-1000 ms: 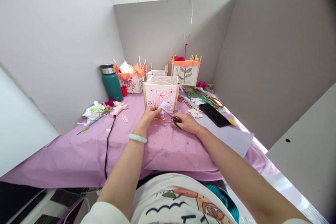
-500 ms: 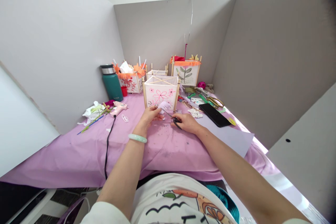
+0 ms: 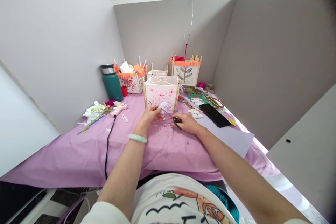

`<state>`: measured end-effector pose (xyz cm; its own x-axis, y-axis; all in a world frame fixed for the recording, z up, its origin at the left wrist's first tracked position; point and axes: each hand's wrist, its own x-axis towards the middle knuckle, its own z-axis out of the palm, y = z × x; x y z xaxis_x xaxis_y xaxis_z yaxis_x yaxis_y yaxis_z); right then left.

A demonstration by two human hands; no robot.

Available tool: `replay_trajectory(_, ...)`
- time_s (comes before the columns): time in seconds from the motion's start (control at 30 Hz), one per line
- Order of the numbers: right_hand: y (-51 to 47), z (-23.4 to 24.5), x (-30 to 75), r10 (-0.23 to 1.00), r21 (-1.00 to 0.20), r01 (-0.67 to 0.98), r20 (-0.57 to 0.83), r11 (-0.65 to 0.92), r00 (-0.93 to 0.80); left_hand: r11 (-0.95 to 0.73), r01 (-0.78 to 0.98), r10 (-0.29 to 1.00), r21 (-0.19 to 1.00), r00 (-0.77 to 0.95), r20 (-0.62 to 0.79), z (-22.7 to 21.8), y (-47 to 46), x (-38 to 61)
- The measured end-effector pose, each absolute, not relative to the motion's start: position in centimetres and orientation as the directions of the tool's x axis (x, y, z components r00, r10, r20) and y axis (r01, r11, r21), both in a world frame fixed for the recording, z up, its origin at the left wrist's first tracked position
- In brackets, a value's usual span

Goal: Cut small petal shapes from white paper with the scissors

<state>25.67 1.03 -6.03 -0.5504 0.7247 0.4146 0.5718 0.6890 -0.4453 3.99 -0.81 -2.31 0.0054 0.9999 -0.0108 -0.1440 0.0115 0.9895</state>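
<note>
My left hand (image 3: 150, 115) pinches a small piece of pale lilac paper (image 3: 165, 106) cut into thin strips along one edge. My right hand (image 3: 185, 122) is closed round black-handled scissors (image 3: 175, 120), whose blades point at the paper. Both hands rest on the purple table cloth (image 3: 78, 154), just in front of a white paper lantern (image 3: 160, 92) with pink flowers and a stick frame. A green bangle sits on my left wrist.
A green flask (image 3: 112, 82) and more paper lanterns (image 3: 186, 70) stand at the back. A pink glue gun (image 3: 118, 107) with a black cable lies left. A black phone (image 3: 214, 114), other scissors and scraps lie right. Grey partition walls enclose the table.
</note>
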Motion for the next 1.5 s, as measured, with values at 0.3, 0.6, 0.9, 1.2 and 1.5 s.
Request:
replay_trajectory(0.3,1.02,-6.06,25.62,0.721,-0.45,0.563,0.421,0.693,-0.551,0.012,-0.156,0.999,0.988,0.035,-0.007,-2.21,-0.97,4.03)
replay_trajectory(0.6,0.87,-5.86,25.53,0.744,-0.462,0.584,0.399,0.668,-0.536,0.009,-0.195,1.0,0.981,-0.007,-0.011,-1.85,-1.02,4.05)
replay_trajectory(0.9,0.69,-5.69,25.53,0.752,-0.474,0.585,0.383,0.658,-0.536,-0.032,-0.245,0.999,0.969,-0.049,0.021,-1.9,-1.01,4.0)
replay_trajectory(1.2,0.86,-5.92,25.57,0.737,-0.461,0.575,0.409,0.676,-0.538,-0.005,-0.204,1.0,0.979,-0.018,0.001,-1.94,-1.02,3.92)
replay_trajectory(1.5,1.11,-6.18,25.67,0.718,-0.448,0.561,0.43,0.696,-0.548,0.011,-0.17,1.0,0.985,0.016,-0.009,-2.03,-1.0,3.98)
